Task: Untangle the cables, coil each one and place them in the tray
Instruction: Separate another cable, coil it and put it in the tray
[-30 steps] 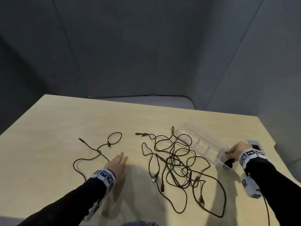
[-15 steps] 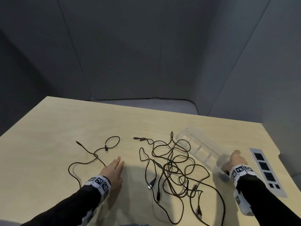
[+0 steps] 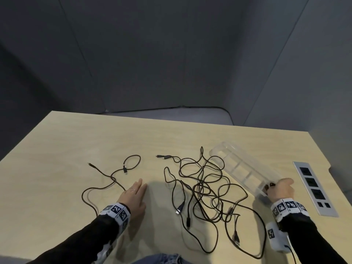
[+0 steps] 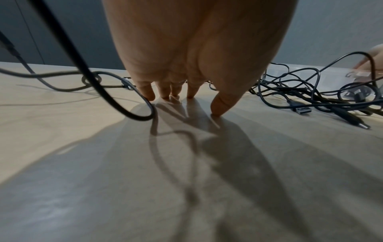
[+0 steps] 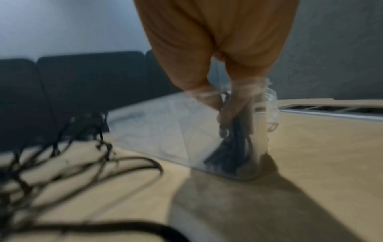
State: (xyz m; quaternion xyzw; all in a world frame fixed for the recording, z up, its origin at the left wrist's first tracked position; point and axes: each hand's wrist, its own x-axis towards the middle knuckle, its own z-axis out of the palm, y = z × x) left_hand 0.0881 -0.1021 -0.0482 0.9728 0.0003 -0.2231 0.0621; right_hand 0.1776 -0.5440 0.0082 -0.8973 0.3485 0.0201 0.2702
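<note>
A clear plastic tray (image 3: 242, 168) lies at an angle on the right of the wooden table. My right hand (image 3: 274, 187) reaches into its near end compartment and holds a small coiled black cable (image 5: 234, 147) there, fingers (image 5: 225, 113) curled on the coil behind the tray wall (image 5: 165, 131). A big tangle of black cables (image 3: 205, 189) sprawls between the hands, partly over the tray's left edge. One separate black cable (image 3: 114, 178) lies at the left. My left hand (image 3: 140, 193) rests on the table beside it, fingers straight, fingertips (image 4: 217, 111) touching the wood, holding nothing.
A grey socket strip (image 3: 314, 187) is set into the table right of the tray. The loose cable's loop (image 4: 140, 114) lies against the left hand's little finger. Several plug ends (image 4: 302, 110) stick out of the tangle toward me. Grey padded walls stand behind the table.
The right hand with the coiled cable has settled a little deeper into the tray's near end. The left hand stays flat in place. The head view has shifted slightly.
</note>
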